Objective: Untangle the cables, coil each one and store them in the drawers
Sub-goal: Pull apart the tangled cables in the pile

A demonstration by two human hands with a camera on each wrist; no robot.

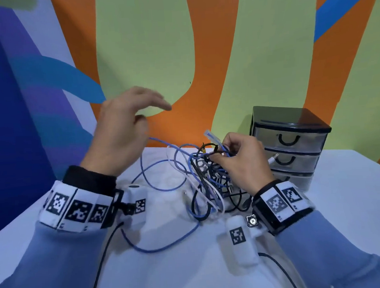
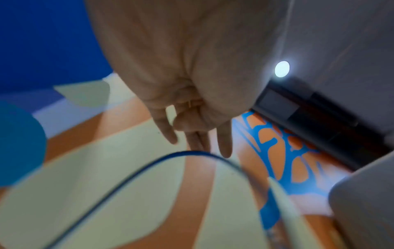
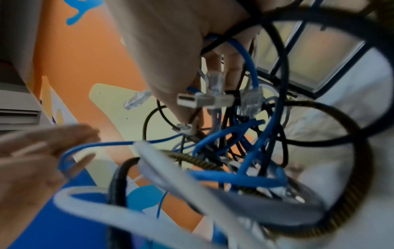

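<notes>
A tangle of blue, black and white cables (image 1: 208,182) hangs partly lifted above the white table (image 1: 179,270). My right hand (image 1: 240,161) pinches the top of the tangle, where a clear network plug (image 1: 209,135) sticks up. The right wrist view shows that hand (image 3: 166,50) gripping blue and black strands, with a white USB plug (image 3: 192,101) just below the fingers. My left hand (image 1: 129,124) is raised to the left with its fingers straight. A blue cable (image 1: 162,189) runs from under its palm to the tangle, and the same blue cable (image 2: 127,178) arcs below its fingers (image 2: 224,143).
A small three-drawer unit (image 1: 289,139) with a black frame and clear, closed drawers stands at the back right of the table, just behind my right hand. A painted wall rises behind the table. Black wrist-camera leads (image 1: 102,256) trail toward me.
</notes>
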